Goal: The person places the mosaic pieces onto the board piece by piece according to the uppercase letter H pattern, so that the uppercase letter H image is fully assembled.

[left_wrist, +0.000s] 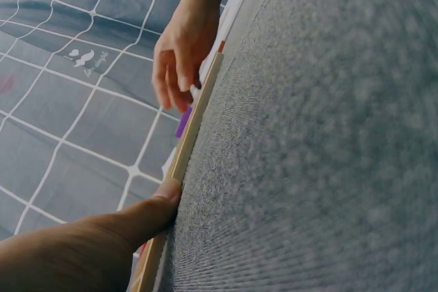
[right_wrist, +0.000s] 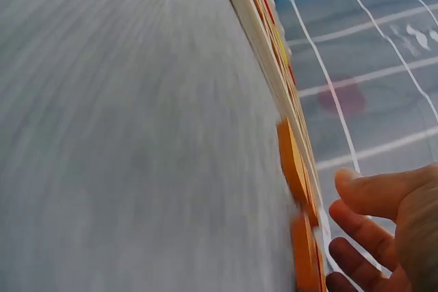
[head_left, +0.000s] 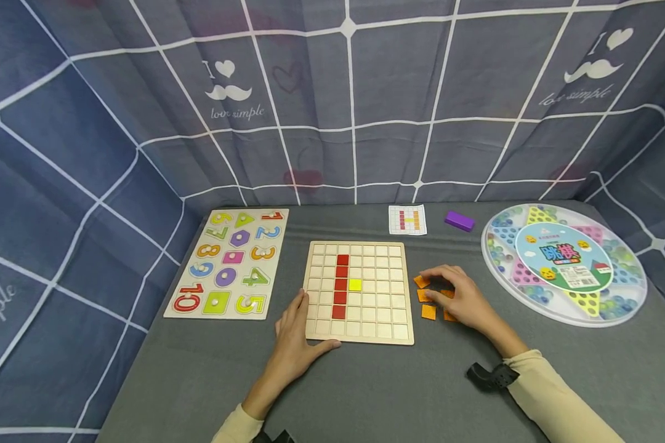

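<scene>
Five or so orange tiles [head_left: 428, 312] lie at and around the nine o'clock side of the right hand [head_left: 462, 298], some partly beneath its fingers. That hand is released: in the right wrist view, thumb and fingers stand apart with nothing pinched between them, just above the tiles. Whether a fingertip touches one cannot be told.

The left hand [head_left: 295, 343] is released too, its fingers laid along the nine o'clock edge of a wooden grid board [head_left: 388, 317] and its thumb at the edge toward six o'clock. The board lies at nine o'clock from the right hand, beyond the tiles. On it, five red tiles [head_left: 340, 284] form one column, and a single yellow tile [head_left: 354, 285] sits at three o'clock beside the middle one.

Farther out from the right hand, a printed card [head_left: 407, 220] is at eleven o'clock, a purple block [head_left: 459, 221] at twelve, and a round game board [head_left: 565, 255] between two and three. A number board [head_left: 213, 286] lies between ten and eleven from the left hand. All rest on the grey worktop [head_left: 399, 394].
</scene>
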The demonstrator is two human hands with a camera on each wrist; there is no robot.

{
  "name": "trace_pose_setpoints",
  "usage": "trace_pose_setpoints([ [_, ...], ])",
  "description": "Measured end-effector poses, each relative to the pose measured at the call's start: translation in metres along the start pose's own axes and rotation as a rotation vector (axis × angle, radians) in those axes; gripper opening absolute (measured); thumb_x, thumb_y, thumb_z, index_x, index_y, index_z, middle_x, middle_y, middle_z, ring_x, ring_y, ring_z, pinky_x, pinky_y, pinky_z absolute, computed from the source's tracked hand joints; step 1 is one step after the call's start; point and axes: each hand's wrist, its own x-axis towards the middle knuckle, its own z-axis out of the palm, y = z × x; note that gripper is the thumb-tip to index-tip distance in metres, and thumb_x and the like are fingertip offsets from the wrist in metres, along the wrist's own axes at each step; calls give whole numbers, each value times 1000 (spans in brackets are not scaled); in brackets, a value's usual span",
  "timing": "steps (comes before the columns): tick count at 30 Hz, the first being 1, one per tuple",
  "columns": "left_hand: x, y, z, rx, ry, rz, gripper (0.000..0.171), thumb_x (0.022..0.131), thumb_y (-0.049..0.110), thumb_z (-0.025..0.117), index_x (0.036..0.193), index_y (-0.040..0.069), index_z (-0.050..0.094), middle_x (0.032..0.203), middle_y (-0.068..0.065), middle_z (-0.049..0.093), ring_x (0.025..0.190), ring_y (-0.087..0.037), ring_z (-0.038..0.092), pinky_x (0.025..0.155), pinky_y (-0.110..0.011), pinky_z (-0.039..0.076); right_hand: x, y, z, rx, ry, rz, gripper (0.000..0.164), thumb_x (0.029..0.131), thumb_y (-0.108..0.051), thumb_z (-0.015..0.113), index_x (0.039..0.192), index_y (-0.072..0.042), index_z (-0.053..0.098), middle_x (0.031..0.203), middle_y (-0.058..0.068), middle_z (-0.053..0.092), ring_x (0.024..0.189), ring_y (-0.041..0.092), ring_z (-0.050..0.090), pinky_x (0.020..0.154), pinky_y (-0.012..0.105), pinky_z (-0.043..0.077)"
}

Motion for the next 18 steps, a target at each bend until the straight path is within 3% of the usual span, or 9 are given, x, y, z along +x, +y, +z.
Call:
trace_pose_setpoints([
  [11, 1, 0, 0, 0, -6, 2, 114, 68, 45, 87, 151, -5, 27, 158, -23, 25, 138, -41, 32, 97, -55, 22, -26, 23, -26, -59, 22, -20, 39, 79, -1, 79, 117, -8, 68, 112, 3, 67, 103, 10, 48, 88, 20, 33],
  [18, 1, -1, 0, -9, -11, -17, 116, 67, 45, 88, 152, -3, 27, 159, -20, 24, 140, -39, 31, 100, -53, 21, -33, 29, -34, -17, -15, -35, 40, 81, 4, 75, 118, -8, 66, 113, 5, 65, 105, 4, 52, 92, 9, 33],
])
